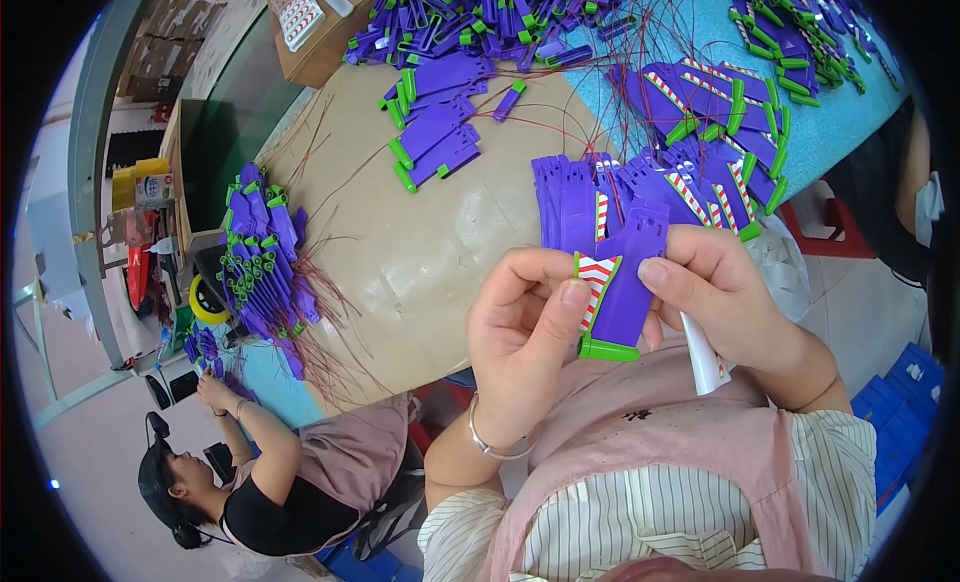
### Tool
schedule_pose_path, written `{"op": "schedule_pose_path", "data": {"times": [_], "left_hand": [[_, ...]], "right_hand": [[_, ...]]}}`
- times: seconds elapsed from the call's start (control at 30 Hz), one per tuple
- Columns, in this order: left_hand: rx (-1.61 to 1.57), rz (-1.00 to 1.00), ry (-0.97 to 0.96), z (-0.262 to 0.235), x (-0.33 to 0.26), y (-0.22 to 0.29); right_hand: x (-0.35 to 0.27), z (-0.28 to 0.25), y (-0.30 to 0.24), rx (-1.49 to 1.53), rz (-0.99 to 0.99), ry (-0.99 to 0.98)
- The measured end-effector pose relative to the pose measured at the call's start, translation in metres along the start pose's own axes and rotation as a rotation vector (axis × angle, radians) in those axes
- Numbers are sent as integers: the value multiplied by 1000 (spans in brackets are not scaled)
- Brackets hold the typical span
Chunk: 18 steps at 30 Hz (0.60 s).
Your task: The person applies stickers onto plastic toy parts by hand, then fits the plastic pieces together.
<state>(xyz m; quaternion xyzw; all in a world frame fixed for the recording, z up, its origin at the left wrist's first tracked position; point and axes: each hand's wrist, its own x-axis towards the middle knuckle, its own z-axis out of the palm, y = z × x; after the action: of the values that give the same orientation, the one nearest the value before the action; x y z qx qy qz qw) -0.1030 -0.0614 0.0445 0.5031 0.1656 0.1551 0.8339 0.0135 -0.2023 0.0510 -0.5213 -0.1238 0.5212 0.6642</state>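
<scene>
Together, two bare hands close on one purple panel at a worktable, the left hand pinching its left edge and the right hand its right. One red-and-white striped sticker lies under the left thumb; one green end piece caps the panel's near edge. A single white strip hangs below the right hand's fingers, and one silver bangle rings the left wrist. Just beyond the grip lie striped panels, overlapping too closely to count. Farther off, to its left, are at least three stacked purple panels and one small loose piece. Well left of the grip sits a pile of wired pieces, too many to count; one co-worker handles purple parts near it.
</scene>
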Motion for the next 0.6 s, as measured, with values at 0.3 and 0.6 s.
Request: {"op": "schedule_pose_path", "data": {"times": [0.3,0.6], "left_hand": [[74,77,14,4,-1,-3],[794,427,46,1,2,-9]], "right_hand": [[0,-4,2,20,-7,15],[-2,-2,6,-91,-90,18]]}}
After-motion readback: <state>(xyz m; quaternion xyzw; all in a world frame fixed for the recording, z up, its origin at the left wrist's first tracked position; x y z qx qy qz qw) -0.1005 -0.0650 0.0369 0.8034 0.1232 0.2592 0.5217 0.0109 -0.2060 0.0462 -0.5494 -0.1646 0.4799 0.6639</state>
